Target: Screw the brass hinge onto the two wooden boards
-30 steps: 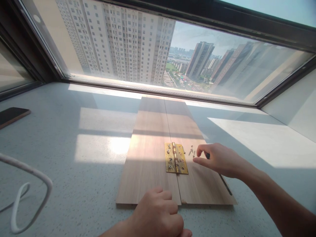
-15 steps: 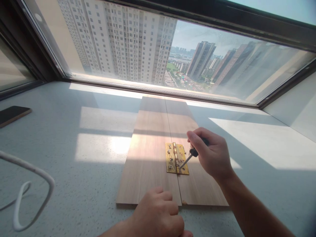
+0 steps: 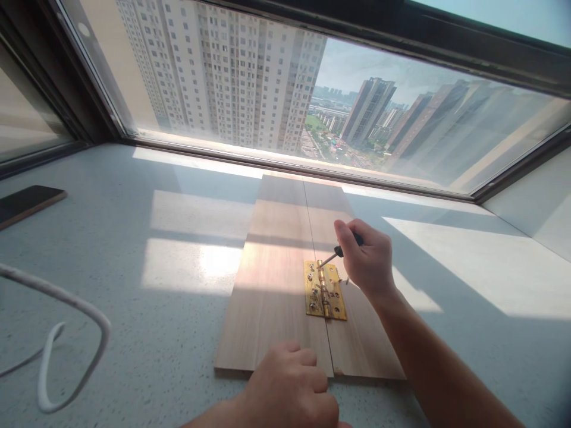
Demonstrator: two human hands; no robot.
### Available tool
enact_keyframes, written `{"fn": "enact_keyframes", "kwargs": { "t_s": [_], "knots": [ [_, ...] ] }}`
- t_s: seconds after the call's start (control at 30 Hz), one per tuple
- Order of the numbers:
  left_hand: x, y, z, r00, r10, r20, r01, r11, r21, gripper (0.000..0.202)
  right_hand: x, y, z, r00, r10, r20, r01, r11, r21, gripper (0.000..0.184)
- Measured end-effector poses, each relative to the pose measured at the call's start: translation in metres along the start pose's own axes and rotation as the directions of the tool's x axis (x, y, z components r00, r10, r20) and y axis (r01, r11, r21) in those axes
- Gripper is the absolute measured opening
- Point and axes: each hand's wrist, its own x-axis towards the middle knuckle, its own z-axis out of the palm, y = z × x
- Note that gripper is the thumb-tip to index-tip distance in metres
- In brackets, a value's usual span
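My right hand (image 3: 368, 255) is wrapped around the dark handle of a screwdriver (image 3: 329, 260). Its tip is at the upper part of a brass hinge (image 3: 325, 297), near the knuckle. The hinge lies open across the seam of two pale wooden boards (image 3: 267, 297), one leaf on each. Several screw heads show on the left leaf, and holes on the right one. A small screw (image 3: 347, 280) appears beside the right leaf, under my right hand. My left hand (image 3: 292, 386) is closed at the boards' near edge; whatever its fingers hold is hidden.
The boards lie on a speckled white sill (image 3: 169, 345) below a dark-framed window (image 3: 285, 160). At left are a white cable (image 3: 104, 333), looped and raised toward me, and a dark flat phone-like object (image 3: 31, 202).
The screwdriver tip has gone from the hinge's near end up to its far end, my right hand moving away and slightly left. My left hand has stayed nearly still. The view has shifted slightly.
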Motion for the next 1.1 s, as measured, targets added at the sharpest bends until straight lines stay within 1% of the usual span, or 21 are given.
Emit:
{"fn": "enact_keyframes", "kwargs": {
  "t_s": [0.07, 0.17, 0.27, 0.37, 0.6, 0.77, 0.9, 0.97, 1.0, 1.07, 1.1],
  "knots": [
    [0.001, 0.000, -0.001, 1.000, -0.002, -0.020, 0.002, 1.000, -0.010, 0.056, 0.001, 0.003, 0.007, 0.999, -0.044, 0.010, 0.044, 0.998, -0.040, 0.042],
    [0.002, 0.001, -0.002, 0.998, -0.016, -0.061, 0.014, 0.999, -0.031, 0.055, 0.001, 0.006, 0.014, 0.997, -0.068, 0.031, 0.070, 0.995, -0.075, 0.041],
    [0.002, 0.001, -0.001, 0.999, -0.016, -0.051, 0.014, 1.000, -0.028, 0.054, 0.000, 0.007, 0.015, 0.992, -0.103, 0.071, 0.110, 0.989, -0.098, 0.040],
    [0.000, 0.000, 0.000, 0.999, -0.013, -0.032, 0.012, 0.999, -0.037, 0.053, 0.001, 0.006, 0.015, 0.987, -0.142, 0.076, 0.150, 0.982, -0.113, 0.040],
    [0.002, -0.001, -0.001, 0.996, -0.022, -0.084, 0.016, 0.997, -0.076, 0.050, 0.003, 0.005, 0.017, 0.966, -0.230, 0.117, 0.248, 0.953, -0.172, 0.039],
    [0.003, -0.002, 0.000, 0.995, -0.018, -0.099, 0.010, 0.996, -0.083, 0.052, 0.005, 0.004, 0.015, 0.926, -0.300, 0.230, 0.352, 0.907, -0.234, 0.038],
    [0.003, -0.003, 0.001, 0.995, -0.024, -0.100, 0.015, 0.996, -0.092, 0.048, 0.006, -0.002, 0.012, 0.899, -0.314, 0.307, 0.400, 0.874, -0.276, 0.037],
    [0.003, -0.004, 0.001, 0.995, -0.022, -0.102, 0.012, 0.994, -0.105, 0.045, 0.007, -0.010, 0.009, 0.882, -0.303, 0.361, 0.421, 0.851, -0.315, 0.035],
    [0.003, -0.004, 0.001, 0.995, -0.020, -0.099, 0.010, 0.994, -0.107, 0.045, 0.008, -0.015, 0.006, 0.872, -0.271, 0.407, 0.426, 0.829, -0.362, 0.035],
    [0.003, -0.004, 0.000, 0.995, -0.016, -0.095, 0.006, 0.994, -0.105, 0.045, 0.011, -0.026, 0.000, 0.841, -0.145, 0.521, 0.431, 0.760, -0.486, 0.035],
    [0.003, -0.004, 0.000, 0.995, -0.013, -0.095, 0.004, 0.995, -0.101, 0.045, 0.014, -0.031, -0.003, 0.815, -0.068, 0.576, 0.439, 0.721, -0.536, 0.034]
  ]
}}
